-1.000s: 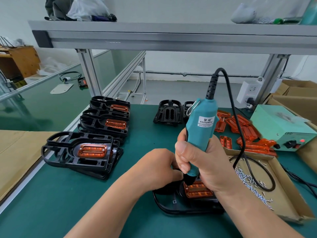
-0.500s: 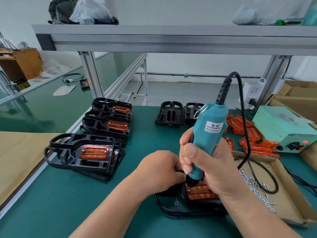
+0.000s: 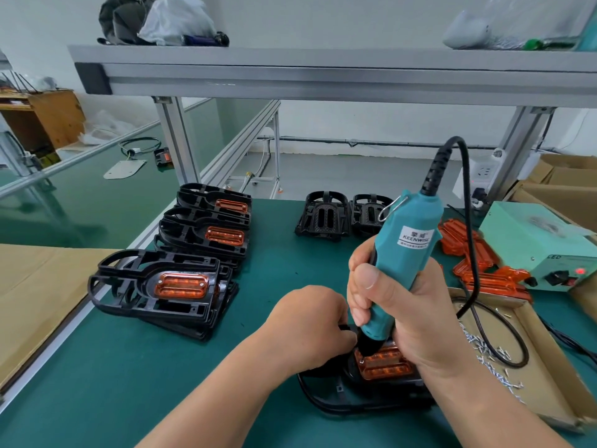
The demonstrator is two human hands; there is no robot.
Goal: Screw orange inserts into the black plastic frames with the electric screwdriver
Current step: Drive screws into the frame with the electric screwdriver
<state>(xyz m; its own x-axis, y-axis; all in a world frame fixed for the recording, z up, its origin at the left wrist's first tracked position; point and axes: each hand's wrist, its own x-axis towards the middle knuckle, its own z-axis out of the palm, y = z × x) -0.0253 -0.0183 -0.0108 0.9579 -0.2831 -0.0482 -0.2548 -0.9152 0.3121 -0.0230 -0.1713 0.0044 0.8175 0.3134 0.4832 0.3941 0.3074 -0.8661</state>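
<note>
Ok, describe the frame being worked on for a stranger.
On the green table, nearest the camera, the left hand holds a black frame. Unlike the stacked frames further left, it lies alone, the right hand pressing a teal screwdriver onto its orange insert.

The word KEENWISE is printed in dark letters on a white label [image 3: 415, 237] stuck on the teal plastic electric screwdriver [image 3: 400, 266]. Two Chinese signs are printed above the word. A tiny line below it cannot be read. The letters LED are printed on the pale green metal box [image 3: 533, 234].
</note>
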